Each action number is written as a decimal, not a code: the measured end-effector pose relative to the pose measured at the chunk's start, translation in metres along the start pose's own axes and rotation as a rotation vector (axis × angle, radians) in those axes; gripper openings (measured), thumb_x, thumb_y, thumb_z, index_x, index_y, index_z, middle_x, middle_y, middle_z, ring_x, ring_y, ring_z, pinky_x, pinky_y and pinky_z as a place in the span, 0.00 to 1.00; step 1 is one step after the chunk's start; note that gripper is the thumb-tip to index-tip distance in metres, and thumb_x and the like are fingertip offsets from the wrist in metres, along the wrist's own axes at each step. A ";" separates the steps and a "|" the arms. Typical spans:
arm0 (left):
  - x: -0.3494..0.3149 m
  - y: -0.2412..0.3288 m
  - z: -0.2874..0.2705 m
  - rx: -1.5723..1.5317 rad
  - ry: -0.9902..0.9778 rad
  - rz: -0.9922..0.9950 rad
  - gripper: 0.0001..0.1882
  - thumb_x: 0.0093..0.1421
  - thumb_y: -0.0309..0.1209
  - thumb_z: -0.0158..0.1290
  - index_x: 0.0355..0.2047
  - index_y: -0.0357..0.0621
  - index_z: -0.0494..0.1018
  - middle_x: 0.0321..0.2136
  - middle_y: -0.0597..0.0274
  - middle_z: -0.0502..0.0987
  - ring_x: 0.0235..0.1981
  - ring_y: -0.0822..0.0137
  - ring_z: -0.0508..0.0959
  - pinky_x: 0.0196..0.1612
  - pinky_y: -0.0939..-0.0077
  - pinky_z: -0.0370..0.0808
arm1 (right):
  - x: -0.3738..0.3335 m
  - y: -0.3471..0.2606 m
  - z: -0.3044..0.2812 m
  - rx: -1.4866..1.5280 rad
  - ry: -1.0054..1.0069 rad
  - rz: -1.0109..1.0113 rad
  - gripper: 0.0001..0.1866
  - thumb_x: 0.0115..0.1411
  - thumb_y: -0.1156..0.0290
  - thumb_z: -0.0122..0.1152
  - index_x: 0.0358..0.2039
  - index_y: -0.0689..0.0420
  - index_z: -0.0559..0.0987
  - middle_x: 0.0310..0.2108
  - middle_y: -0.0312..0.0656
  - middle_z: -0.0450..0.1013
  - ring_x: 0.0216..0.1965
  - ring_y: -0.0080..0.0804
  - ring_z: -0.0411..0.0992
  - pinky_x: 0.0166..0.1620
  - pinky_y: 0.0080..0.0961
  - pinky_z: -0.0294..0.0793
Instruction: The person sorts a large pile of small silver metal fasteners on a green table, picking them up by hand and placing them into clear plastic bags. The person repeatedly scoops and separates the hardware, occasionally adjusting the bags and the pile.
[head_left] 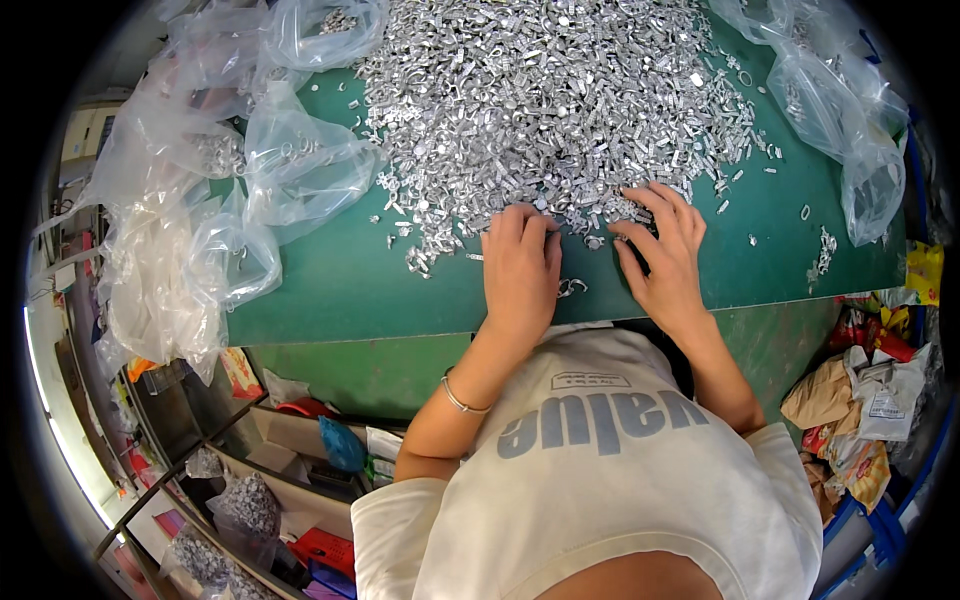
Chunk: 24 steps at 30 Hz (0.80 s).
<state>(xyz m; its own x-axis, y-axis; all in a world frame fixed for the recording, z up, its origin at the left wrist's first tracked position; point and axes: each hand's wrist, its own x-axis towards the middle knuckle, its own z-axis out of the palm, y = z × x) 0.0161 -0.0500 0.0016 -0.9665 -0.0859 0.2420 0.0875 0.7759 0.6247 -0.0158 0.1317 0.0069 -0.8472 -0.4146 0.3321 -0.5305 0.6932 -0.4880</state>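
A big heap of small silvery metal parts (545,95) covers the far middle of a green table (350,285). My left hand (520,265) lies palm down at the heap's near edge, fingers together on the loose parts. My right hand (665,250) rests beside it with fingers spread over the parts at the heap's right fringe. Whether either hand holds a part is hidden under the palms. A few stray parts (572,288) lie on the table between my two hands. A thin bracelet (462,402) circles my left wrist.
Crumpled clear plastic bags (230,190) pile up at the table's left, some with parts inside. More clear bags (840,110) lie at the right. Bins and bags of parts (245,505) stand below left. Paper and wrappers (860,410) lie at lower right.
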 end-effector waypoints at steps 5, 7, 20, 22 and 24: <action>0.000 -0.001 0.000 0.022 -0.011 0.039 0.11 0.51 0.21 0.60 0.35 0.40 0.74 0.35 0.56 0.73 0.38 0.55 0.72 0.41 0.64 0.67 | 0.003 -0.007 0.003 0.023 -0.074 -0.056 0.09 0.51 0.74 0.65 0.34 0.53 0.79 0.54 0.40 0.67 0.60 0.46 0.59 0.58 0.47 0.53; 0.001 0.000 -0.002 0.018 -0.018 0.046 0.10 0.51 0.21 0.60 0.35 0.40 0.74 0.35 0.57 0.73 0.38 0.55 0.73 0.41 0.64 0.67 | 0.003 -0.005 0.004 0.030 -0.070 -0.060 0.08 0.51 0.74 0.65 0.34 0.53 0.79 0.54 0.39 0.67 0.60 0.45 0.60 0.58 0.48 0.52; -0.021 0.001 -0.023 -0.026 -0.174 0.073 0.09 0.54 0.17 0.54 0.35 0.39 0.75 0.37 0.58 0.74 0.39 0.56 0.72 0.40 0.65 0.66 | -0.001 0.002 -0.001 0.038 -0.028 -0.017 0.08 0.50 0.74 0.66 0.33 0.53 0.80 0.53 0.37 0.68 0.60 0.44 0.61 0.59 0.48 0.52; -0.020 0.003 -0.022 -0.068 -0.118 0.052 0.10 0.54 0.16 0.53 0.36 0.39 0.75 0.38 0.57 0.73 0.39 0.55 0.72 0.41 0.65 0.66 | 0.000 -0.002 0.000 0.032 -0.030 -0.030 0.08 0.50 0.74 0.66 0.33 0.53 0.80 0.53 0.37 0.68 0.59 0.43 0.61 0.59 0.47 0.53; -0.021 0.003 -0.021 -0.092 -0.120 0.049 0.10 0.54 0.15 0.52 0.37 0.38 0.75 0.38 0.56 0.73 0.40 0.55 0.72 0.43 0.64 0.66 | 0.003 -0.008 0.000 -0.008 -0.077 -0.089 0.09 0.50 0.74 0.66 0.33 0.53 0.80 0.53 0.37 0.69 0.59 0.43 0.61 0.58 0.47 0.53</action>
<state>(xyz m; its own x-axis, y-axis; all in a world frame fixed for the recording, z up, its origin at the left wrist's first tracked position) 0.0416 -0.0587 0.0142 -0.9819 0.0307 0.1868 0.1519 0.7162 0.6811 -0.0144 0.1250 0.0116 -0.7968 -0.5186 0.3102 -0.6034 0.6562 -0.4531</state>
